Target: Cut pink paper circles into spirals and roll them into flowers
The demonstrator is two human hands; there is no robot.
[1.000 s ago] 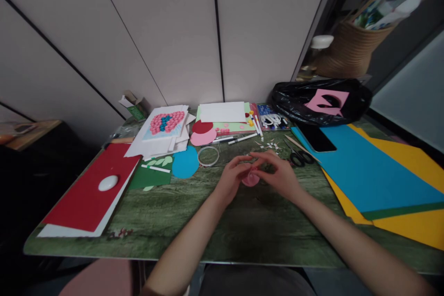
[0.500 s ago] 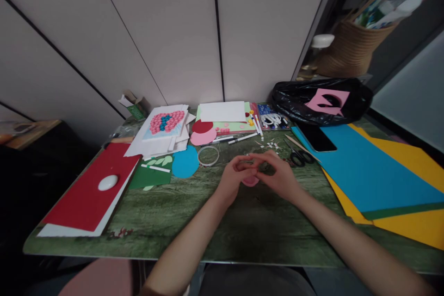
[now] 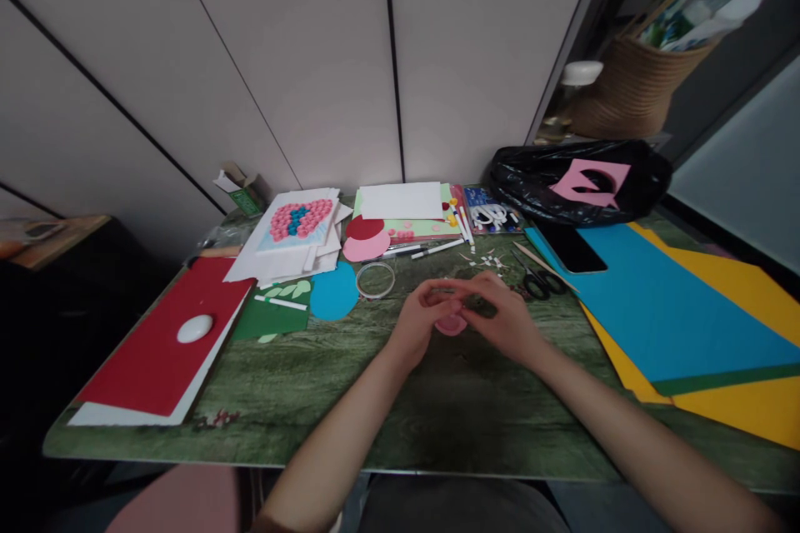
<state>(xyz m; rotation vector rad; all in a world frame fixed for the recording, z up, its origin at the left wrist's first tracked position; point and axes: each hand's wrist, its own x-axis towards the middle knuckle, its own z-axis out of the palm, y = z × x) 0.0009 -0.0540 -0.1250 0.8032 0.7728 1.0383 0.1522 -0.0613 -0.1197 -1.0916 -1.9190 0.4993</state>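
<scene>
My left hand (image 3: 417, 318) and my right hand (image 3: 503, 315) meet over the middle of the green table (image 3: 350, 387), fingertips pinched together. Between them is a small pink paper piece (image 3: 451, 324), mostly hidden by the fingers; both hands appear to grip it. Black scissors (image 3: 538, 283) lie just right of my right hand. A clear tape ring (image 3: 376, 280) and a blue paper circle (image 3: 334, 292) lie left of my left hand.
Red card with a white oval object (image 3: 195, 328) lies at the left. Blue (image 3: 656, 300) and yellow paper sheets (image 3: 743, 350) cover the right side, with a black phone (image 3: 572, 247). A black bag (image 3: 575, 183), markers (image 3: 437, 248) and a pink-dotted picture (image 3: 300, 221) sit at the back.
My fingers have drawn closer together over the pink piece, covering more of it. Hands stay in the same place.
</scene>
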